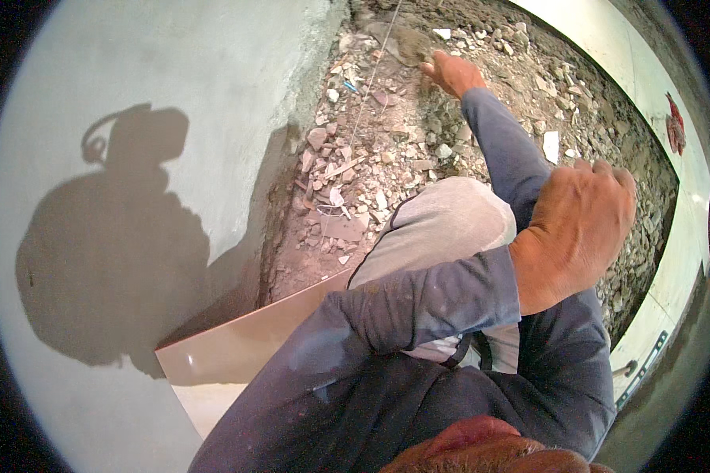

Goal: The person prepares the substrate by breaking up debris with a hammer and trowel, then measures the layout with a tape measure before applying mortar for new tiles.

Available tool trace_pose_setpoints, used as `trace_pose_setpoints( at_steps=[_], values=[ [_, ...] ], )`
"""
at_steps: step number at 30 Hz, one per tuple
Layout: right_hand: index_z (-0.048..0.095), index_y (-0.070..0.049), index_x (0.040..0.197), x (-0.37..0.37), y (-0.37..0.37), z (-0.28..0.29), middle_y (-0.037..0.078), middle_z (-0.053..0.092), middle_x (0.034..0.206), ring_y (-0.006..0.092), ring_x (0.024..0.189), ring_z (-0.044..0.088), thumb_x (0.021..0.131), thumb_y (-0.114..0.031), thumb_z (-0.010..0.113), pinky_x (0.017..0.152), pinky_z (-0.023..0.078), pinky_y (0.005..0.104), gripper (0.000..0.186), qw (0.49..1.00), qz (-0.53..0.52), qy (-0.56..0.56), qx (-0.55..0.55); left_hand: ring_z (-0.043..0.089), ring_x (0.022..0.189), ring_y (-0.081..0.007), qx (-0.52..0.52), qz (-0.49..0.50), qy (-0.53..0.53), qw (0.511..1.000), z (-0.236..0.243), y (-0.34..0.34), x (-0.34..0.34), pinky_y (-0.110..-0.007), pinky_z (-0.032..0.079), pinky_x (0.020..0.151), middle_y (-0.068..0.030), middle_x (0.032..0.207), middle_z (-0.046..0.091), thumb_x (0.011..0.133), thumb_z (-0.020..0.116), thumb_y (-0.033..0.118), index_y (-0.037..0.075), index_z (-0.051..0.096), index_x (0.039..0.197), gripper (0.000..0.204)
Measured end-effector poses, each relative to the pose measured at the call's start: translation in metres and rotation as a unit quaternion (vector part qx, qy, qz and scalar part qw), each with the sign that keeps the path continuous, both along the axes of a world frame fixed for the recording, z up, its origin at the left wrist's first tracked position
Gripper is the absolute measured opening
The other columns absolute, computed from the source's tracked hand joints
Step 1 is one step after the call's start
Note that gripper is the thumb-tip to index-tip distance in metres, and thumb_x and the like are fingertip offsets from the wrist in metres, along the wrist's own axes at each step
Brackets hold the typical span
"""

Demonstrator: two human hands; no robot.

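My right hand (454, 74) reaches far forward, low over the rubble. Its fingers are curled closed, and what they grip, if anything, is hidden. Just beyond its fingertips lies a smooth grey-brown patch (405, 43), whose kind I cannot make out. My left arm crosses in front of my body to the right. At its end, my left hand (580, 229) is curled into a fist, back of the hand upward, its palm side hidden. Broken stone and rubble (386, 150) cover the ground about my bent, pale-trousered knee (454, 209).
A thin string (368, 94) runs above the rubble beside the grey wall (237, 71). A glossy beige tile (252, 335) stands at the lower left. Pale tiles (607, 47) border the right side, with a red crumpled thing (674, 126) and a spirit level (643, 370).
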State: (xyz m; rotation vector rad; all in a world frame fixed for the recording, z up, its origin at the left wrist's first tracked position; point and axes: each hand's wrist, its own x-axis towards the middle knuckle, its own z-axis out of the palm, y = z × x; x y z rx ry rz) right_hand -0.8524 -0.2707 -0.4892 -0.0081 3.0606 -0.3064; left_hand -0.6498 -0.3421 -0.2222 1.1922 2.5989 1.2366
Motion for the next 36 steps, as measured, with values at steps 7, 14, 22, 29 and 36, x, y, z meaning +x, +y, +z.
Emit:
trace_pose_setpoints(
  at_steps=[7,14,22,29,36],
  values=[
    [0.056,-0.017,0.125,0.081,0.16,0.024,0.014,0.069,0.105,0.0367,0.094,0.067,0.092,-0.04,0.062,0.075,0.054,0.0474,0.041,0.989,-0.058,0.092,0.101,0.07,0.069,-0.0279,0.007,-0.101,-0.028,0.994,-0.014,-0.011,-0.008,-0.039,0.057,0.061,-0.0141,0.074,0.068,0.087,0.059,0.018,0.004,0.066,0.085,0.016],
    [0.057,-0.016,0.122,0.235,0.038,0.003,0.019,0.069,0.1,0.0377,0.089,0.068,0.095,-0.026,0.053,0.076,0.054,0.0469,0.029,0.98,-0.109,-0.108,-0.125,0.071,0.071,-0.0288,-0.026,-0.217,-0.073,0.973,-0.028,0.007,0.0,-0.041,0.057,0.064,-0.0156,0.076,0.069,0.086,0.061,0.018,0.003,0.067,0.087,0.016],
    [0.063,-0.01,0.114,0.264,-0.02,0.032,0.018,0.069,0.093,0.0348,0.09,0.068,0.095,-0.034,0.056,0.08,0.052,0.0454,0.031,0.933,-0.171,0.021,-0.317,0.069,0.078,-0.0367,-0.011,-0.234,-0.087,0.968,-0.023,0.01,0.004,-0.047,0.055,0.068,-0.0197,0.082,0.067,0.094,0.058,0.029,0.003,0.063,0.094,0.027],
    [0.065,-0.006,0.108,0.287,0.093,0.065,0.017,0.069,0.088,0.0336,0.09,0.068,0.093,-0.039,0.059,0.082,0.052,0.0451,0.037,0.86,-0.34,0.174,-0.338,0.067,0.079,-0.039,-0.059,-0.217,-0.051,0.973,-0.015,0.005,-0.001,-0.049,0.053,0.068,-0.0202,0.083,0.067,0.094,0.059,0.03,0.004,0.063,0.097,0.026],
    [0.061,-0.005,0.112,0.256,0.176,-0.002,0.023,0.069,0.098,0.0404,0.097,0.067,0.087,-0.036,0.063,0.083,0.053,0.0502,0.039,0.907,-0.41,-0.092,-0.016,0.067,0.078,-0.0388,-0.074,-0.222,-0.045,0.971,-0.017,0.0,0.001,-0.049,0.053,0.067,-0.0208,0.081,0.067,0.093,0.061,0.029,0.004,0.063,0.099,0.026]
  ],
)
